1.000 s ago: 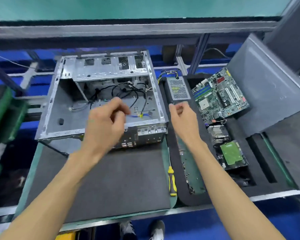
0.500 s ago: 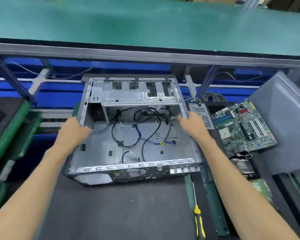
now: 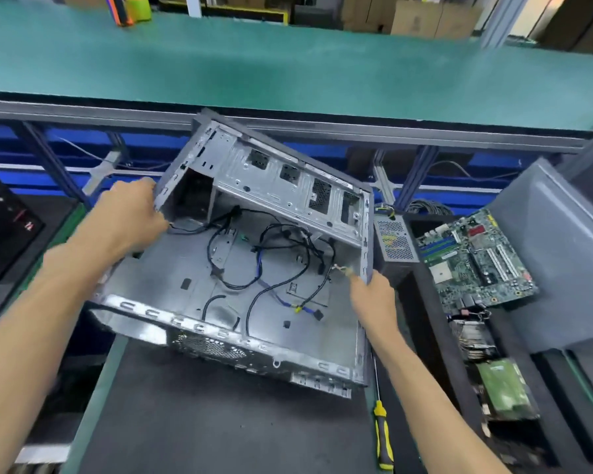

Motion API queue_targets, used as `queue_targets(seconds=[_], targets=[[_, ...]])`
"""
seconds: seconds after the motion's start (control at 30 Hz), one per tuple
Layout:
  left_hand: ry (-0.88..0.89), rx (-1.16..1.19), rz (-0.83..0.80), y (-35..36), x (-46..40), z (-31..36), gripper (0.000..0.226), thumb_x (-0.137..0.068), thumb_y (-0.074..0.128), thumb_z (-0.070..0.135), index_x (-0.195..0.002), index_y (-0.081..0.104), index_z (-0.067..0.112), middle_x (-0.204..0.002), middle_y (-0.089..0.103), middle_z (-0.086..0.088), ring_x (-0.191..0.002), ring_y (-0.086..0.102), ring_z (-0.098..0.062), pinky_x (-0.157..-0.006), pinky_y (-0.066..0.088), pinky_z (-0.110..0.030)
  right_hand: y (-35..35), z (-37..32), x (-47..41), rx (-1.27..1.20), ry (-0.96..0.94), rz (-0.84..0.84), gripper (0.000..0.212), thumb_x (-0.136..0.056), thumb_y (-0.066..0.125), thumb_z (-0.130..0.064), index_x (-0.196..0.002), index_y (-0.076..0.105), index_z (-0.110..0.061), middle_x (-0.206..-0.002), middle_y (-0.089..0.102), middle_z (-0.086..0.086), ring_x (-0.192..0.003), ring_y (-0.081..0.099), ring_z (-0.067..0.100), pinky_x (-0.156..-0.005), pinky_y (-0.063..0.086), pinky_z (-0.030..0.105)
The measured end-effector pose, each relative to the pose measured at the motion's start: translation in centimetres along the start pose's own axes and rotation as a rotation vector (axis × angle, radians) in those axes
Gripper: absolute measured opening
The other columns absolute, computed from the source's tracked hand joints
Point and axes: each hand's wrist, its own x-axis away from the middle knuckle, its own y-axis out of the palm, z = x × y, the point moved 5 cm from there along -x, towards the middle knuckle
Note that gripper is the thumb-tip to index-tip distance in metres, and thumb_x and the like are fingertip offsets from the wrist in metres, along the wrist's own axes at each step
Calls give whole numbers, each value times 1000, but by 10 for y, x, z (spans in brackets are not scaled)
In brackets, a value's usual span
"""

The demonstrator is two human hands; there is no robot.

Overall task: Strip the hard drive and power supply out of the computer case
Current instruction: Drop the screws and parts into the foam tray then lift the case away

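A: Case now?
B: Off the counter, tilted. It lay flat 0.5 s ago. L hand & R hand each have a grip clenched on a side wall.
A: PSU, drive?
B: Both out, right of case. Looks gutted, prob. getting cleared away.

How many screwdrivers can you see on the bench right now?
1. The screwdriver, with a yellow and black handle, lies on the mat just right of the case, near its front corner. Others may be hidden under the case.
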Motion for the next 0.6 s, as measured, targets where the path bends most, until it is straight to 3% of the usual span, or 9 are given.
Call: queue_targets(seconds=[0.1,0.23,0.37,0.43,0.47,0.53,0.6], targets=[[91,-78,55,-35,-3,17,8,-82,54,9,-90,52,8,-74,54,-19,-72,50,-38,-67,44,-42,8,8,20,-181,44,60,22,-101,52,-27,-80,54,-19,-70,54,-3,-58,46,13,-52,32,30],[284,-258,200,-81,-10,52,15,-81,57,8,-94,52,3,-70,53,-26,-68,51,-43,-61,42,-42,34,12,44,-462,104,108,14,-96,49,-11,-87,53,-21,-71,53,-3,-60,47,14,-52,36,24],[476,-359,308,-112,-14,89,18,-75,58,4,-89,47,3,-55,31,-11,-54,36,-33,-55,33,-37,78,9,60,-740,289,-15,29,-97,46,-16,-126,47,-20,-116,62,2,-94,59,15,-78,46,34],[555,-405,349,-118,-15,104,22,-73,58,4,-93,50,1,-55,41,-18,-51,39,-34,-53,34,-37,98,9,57,-771,330,-141,34,-99,45,-21,-132,38,-22,-137,52,3,-118,55,22,-100,43,39],[590,-427,359,-119,-14,110,26,-73,56,4,-99,53,1,-59,51,-23,-52,45,-37,-53,37,-38,107,9,55,-743,350,-214,35,-99,43,-23,-134,38,-21,-136,49,2,-120,52,22,-104,40,40],[666,-448,366,-117,-12,121,38,-74,51,6,-112,55,3,-76,66,-25,-61,59,-43,-56,45,-41,122,11,50,-671,379,-341,26,-100,41,-23,-124,45,-15,-121,54,0,-105,53,16,-97,48,42],[738,-451,348,-112,-10,129,44,-75,49,6,-119,55,6,-92,71,-21,-72,65,-43,-59,51,-45,137,10,48,-680,395,-430,23,-101,41,-20,-119,55,-14,-117,62,0,-102,58,13,-77,59,39]])
